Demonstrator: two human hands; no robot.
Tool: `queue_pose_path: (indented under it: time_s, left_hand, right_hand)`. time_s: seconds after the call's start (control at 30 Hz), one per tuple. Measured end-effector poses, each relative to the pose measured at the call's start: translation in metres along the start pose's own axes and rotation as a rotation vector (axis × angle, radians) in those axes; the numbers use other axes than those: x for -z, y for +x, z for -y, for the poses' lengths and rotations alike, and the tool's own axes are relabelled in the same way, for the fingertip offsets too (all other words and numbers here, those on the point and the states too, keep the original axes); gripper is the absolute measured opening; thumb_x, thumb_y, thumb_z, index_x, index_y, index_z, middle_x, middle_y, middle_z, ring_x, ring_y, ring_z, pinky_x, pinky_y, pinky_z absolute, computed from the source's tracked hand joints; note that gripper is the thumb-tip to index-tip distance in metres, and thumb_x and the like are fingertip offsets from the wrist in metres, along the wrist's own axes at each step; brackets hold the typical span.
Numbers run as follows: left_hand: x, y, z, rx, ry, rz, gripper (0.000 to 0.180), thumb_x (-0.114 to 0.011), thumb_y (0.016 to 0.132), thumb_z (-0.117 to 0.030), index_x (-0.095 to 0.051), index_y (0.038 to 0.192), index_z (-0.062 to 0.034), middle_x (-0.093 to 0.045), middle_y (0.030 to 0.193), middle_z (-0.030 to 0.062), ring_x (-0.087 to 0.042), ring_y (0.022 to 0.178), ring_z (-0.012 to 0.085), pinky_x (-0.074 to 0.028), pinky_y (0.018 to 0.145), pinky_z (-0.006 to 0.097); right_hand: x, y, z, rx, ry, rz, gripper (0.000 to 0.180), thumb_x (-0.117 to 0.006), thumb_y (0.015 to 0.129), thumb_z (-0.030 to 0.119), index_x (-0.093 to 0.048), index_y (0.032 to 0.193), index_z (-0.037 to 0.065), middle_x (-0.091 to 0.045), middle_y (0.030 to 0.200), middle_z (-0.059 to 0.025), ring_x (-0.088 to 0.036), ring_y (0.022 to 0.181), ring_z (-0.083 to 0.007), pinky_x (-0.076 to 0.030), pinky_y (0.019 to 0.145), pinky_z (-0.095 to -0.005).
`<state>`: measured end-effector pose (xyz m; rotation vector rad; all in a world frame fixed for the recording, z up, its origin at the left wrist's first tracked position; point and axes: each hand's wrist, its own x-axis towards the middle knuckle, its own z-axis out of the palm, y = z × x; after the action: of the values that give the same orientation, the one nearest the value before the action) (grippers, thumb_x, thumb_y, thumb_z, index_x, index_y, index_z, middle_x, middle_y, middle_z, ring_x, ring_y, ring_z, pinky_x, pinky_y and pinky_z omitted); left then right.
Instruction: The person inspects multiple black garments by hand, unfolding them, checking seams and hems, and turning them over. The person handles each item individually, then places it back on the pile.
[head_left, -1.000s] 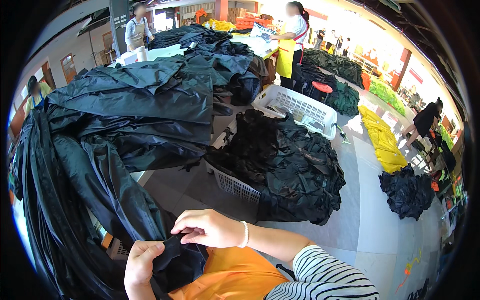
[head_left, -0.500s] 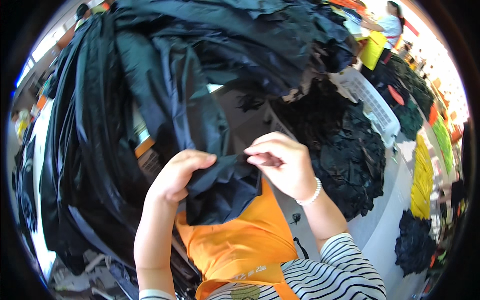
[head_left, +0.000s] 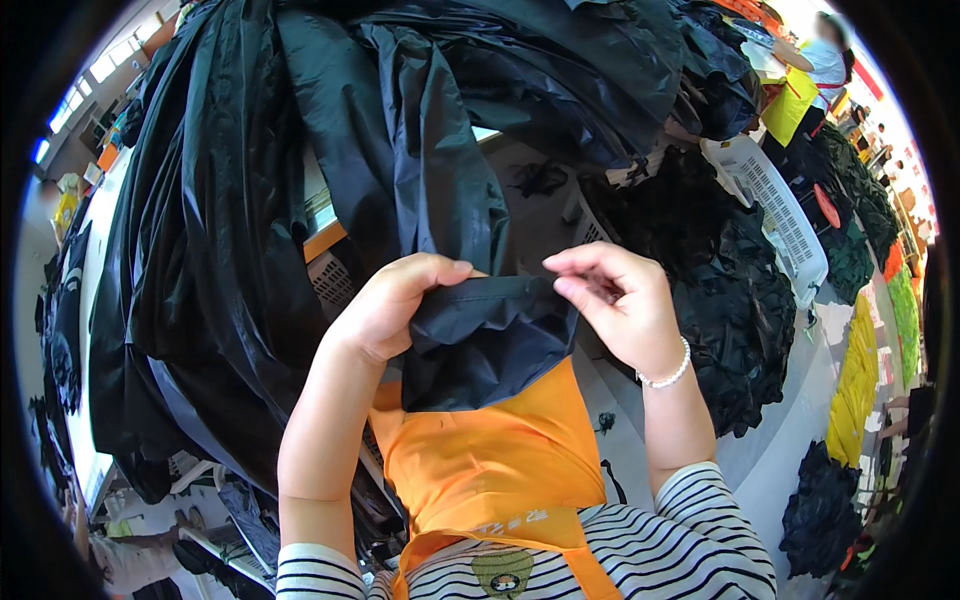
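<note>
My left hand (head_left: 395, 305) is closed on the hem of a black piece of fabric (head_left: 485, 335), thumb on top and fingers underneath. The stitched hem runs nearly level, and the loose cloth hangs down over my orange apron (head_left: 490, 450). At the hem's right end is my right hand (head_left: 625, 305), its thumb and forefinger a little apart by the corner. I see no cloth gripped between these fingertips; a fine thread would be too small to make out. Beyond the hem, a long strip of shiny black fabric (head_left: 440, 150) stretches up toward the large heap.
Dark fabric (head_left: 200, 230) drapes in long folds on the left. A pile of crumpled black pieces (head_left: 720, 300) lies at right beside a white plastic basket (head_left: 775, 210). Yellow cloth (head_left: 850, 385) lies farther right. Another person (head_left: 825, 65) stands at the far right.
The view has shifted, so the scene sits farther right. The hem is now straighter and more level. My right thumb and forefinger have parted slightly at its corner; the left hand keeps its hold.
</note>
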<state>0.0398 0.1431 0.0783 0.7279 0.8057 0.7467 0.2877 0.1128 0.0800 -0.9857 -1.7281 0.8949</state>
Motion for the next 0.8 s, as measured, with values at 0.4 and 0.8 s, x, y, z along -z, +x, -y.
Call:
queue_pose_path:
  time_s: [0.4,0.8]
  left_hand:
    - [-0.026,0.007,0.005,-0.054,0.151,-0.148,0.028,-0.053,0.089,-0.018,-0.068,0.095,0.0054,-0.07,0.09,0.0127,-0.066,0.076,0.0171,-0.053,0.077,0.026]
    - [-0.021,-0.01,0.001,-0.701,0.896,0.04,0.023,-0.073,0.075,-0.003,-0.068,0.098,-0.0015,-0.062,0.093,0.0038,-0.053,0.074,0.0098,-0.044,0.07,0.023]
  right_hand:
    - [-0.042,0.006,0.01,0.392,-0.399,-0.013,0.021,-0.072,0.067,-0.004,-0.065,0.085,0.005,-0.057,0.083,-0.0029,-0.062,0.065,-0.0195,-0.051,0.058,-0.0295]
    - [-0.032,0.011,0.011,0.199,-0.132,-0.03,0.016,-0.057,0.082,-0.011,-0.052,0.091,0.002,-0.056,0.08,-0.0068,-0.057,0.066,-0.0139,-0.049,0.061,-0.0241]
